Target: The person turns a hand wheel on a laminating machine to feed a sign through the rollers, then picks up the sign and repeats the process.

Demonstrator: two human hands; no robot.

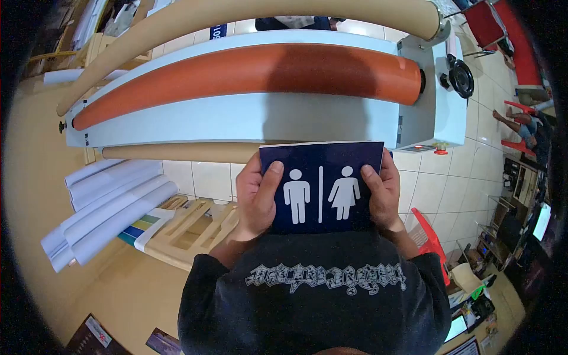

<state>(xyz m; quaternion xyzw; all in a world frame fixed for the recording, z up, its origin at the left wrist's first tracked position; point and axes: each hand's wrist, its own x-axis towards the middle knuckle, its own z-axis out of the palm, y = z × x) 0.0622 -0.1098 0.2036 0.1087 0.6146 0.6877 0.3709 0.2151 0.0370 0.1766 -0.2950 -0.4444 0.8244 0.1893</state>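
Note:
A dark blue restroom sign (320, 177) with a white man figure, a dividing line and a white woman figure is held in front of my chest. My left hand (258, 192) grips its left edge, thumb on the face and fingers behind. On the opposite edge my right hand (383, 188) grips the same way. Just beyond the sign stands a laminating machine (236, 121) with a long orange roller (236, 71). Its upper cardboard-brown roll (266, 13) runs across the top of the view.
Rolled white sheets (118, 207) lie on a beige plastic chair (183, 234) at the left. The machine has a black handwheel (460, 79) and a red button (441, 152) at its right end. A red chair (429, 242) stands at the right. A seated person (523, 130) is farther off.

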